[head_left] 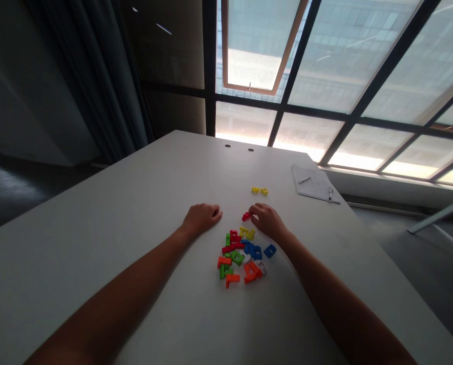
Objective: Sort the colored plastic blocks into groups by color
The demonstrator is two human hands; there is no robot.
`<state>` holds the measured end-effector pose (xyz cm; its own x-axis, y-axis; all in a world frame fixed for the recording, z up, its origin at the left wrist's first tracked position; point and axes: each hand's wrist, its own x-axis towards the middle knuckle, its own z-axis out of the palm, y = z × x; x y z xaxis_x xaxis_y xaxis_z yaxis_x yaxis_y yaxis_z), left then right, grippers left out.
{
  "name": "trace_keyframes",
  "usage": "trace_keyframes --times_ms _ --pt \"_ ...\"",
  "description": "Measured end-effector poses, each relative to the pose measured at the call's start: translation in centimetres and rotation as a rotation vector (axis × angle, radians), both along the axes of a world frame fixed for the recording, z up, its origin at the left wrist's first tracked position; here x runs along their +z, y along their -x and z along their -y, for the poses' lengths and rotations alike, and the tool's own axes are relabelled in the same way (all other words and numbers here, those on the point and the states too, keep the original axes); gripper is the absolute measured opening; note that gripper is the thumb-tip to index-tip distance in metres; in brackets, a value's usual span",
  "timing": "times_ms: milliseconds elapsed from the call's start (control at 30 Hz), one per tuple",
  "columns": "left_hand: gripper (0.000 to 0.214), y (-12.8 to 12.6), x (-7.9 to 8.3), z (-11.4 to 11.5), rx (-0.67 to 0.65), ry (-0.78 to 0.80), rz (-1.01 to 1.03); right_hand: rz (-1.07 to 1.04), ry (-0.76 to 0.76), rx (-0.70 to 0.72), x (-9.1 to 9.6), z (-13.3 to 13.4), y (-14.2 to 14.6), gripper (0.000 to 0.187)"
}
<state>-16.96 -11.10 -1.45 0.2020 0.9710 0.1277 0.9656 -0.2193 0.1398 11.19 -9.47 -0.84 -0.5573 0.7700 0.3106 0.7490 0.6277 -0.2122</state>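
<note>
Your right hand (pixel 268 221) is at the small red plastic piece (pixel 246 216), fingers (pixel 253 210) curled and tips at its edge; can't tell if they're pinching it. Your left hand (pixel 202 219) rests curled on the white table (pixel 97 203), nothing visible in it. The pile of coloured plastic pieces (pixel 241 258) sits just nearer you, between your forearms.

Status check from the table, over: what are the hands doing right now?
Left hand, empty, resting on white table. Right hand, fingers at small red plastic piece. Pile of multicoloured plastic puzzle pieces just below both hands.
</note>
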Motion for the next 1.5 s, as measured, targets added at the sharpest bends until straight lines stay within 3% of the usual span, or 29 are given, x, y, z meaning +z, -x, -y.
trace_keyframes --times_ms 200,367,533,767,933,1167,1367,1500 --pt "0.039 0.0 0.1 0.0 -0.009 -0.002 0.01 0.098 0.015 0.02 0.5 0.2 0.0 0.012" --pt "0.039 0.0 0.1 0.0 -0.011 -0.002 0.009 0.049 0.009 0.057 1.2 0.5 -0.3 0.01" --pt "0.039 0.1 0.0 -0.1 -0.009 -0.007 0.008 0.093 0.037 0.166 1.2 0.9 0.1 0.024" --pt "0.037 0.0 -0.1 -0.1 -0.013 -0.006 0.012 0.216 0.058 0.087 0.9 0.9 0.4 0.042" --pt "0.038 -0.1 0.1 -0.1 -0.008 0.0 -0.005 0.291 0.103 0.044 1.1 -0.7 0.9 0.05" --pt "0.041 -0.1 0.2 0.0 -0.002 -0.005 -0.025 0.337 0.136 -0.013 1.1 -5.1 4.3 0.057" --pt "0.041 -0.1 0.3 0.0 -0.002 0.005 -0.018 0.267 0.179 -0.018 1.1 -6.8 5.2 0.083" --pt "0.04 -0.1 0.4 0.1 -0.007 0.016 -0.003 0.182 0.296 0.037 1.4 -5.4 3.1 0.064"
